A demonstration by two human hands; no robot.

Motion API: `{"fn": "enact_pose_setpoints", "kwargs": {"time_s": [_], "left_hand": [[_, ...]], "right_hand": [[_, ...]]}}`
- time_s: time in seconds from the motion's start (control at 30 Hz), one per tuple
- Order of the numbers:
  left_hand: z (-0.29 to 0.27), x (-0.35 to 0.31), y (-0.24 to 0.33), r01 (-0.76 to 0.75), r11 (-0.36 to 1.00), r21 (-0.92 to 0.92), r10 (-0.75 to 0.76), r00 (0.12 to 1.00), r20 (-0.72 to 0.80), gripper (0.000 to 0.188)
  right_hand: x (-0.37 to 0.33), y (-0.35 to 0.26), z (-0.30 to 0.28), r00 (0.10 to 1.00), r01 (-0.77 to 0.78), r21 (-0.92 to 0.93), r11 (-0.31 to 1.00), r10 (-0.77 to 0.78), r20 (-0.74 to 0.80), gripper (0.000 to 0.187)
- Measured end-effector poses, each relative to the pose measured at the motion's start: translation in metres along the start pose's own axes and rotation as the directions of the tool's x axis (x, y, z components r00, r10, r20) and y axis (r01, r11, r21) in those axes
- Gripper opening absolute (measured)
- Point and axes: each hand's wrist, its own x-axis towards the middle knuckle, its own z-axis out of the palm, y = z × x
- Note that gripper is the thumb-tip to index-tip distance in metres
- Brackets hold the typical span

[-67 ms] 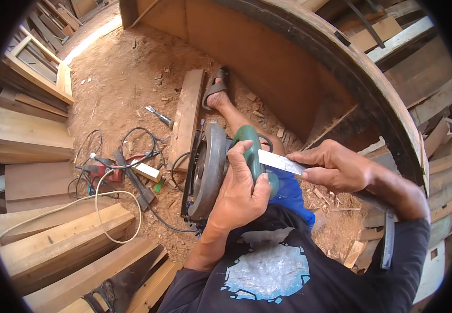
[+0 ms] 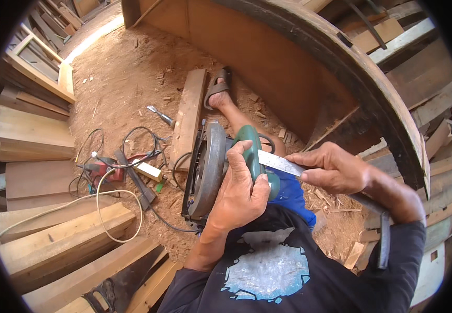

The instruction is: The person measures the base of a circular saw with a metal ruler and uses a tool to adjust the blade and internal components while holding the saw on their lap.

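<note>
A circular saw with a grey blade guard and a green handle is tipped up in front of my lap. My left hand is wrapped round that handle, thumb and fingers closed. In my right hand is a metal carpenter's square, pinched between thumb and fingers. The tip of its blade meets the green handle, though contact is hard to confirm. Beyond my wrist the square's short arm shows beside my dark sleeve. The far side of the saw is hidden.
On the sawdust-covered ground lie a plank, a chisel-like tool, and a red power tool with tangled cords. Stacked boards and a handsaw are at the left. A large curved wooden piece stands ahead.
My right forearm and the square's short arm have shifted slightly to the left. Both hands keep their holds.
</note>
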Motion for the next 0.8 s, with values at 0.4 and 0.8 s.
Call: {"fn": "enact_pose_setpoints", "kwargs": {"time_s": [0.4, 0.8], "left_hand": [[-0.023, -0.028, 0.021, -0.111, 0.953, 0.281, 0.055, 0.978, 0.2, 0.064], [-0.007, -0.029, 0.017, -0.062, 0.921, 0.385, 0.02, 0.994, 0.112, 0.068]], "right_hand": [[-0.001, 0.036, 0.008, 0.915, 0.303, -0.5, 0.811, -0.395, -0.086, 0.057], [-0.018, 0.012, 0.006, 0.988, -0.012, 0.108, 0.994, -0.006, 0.157, 0.071]]}}
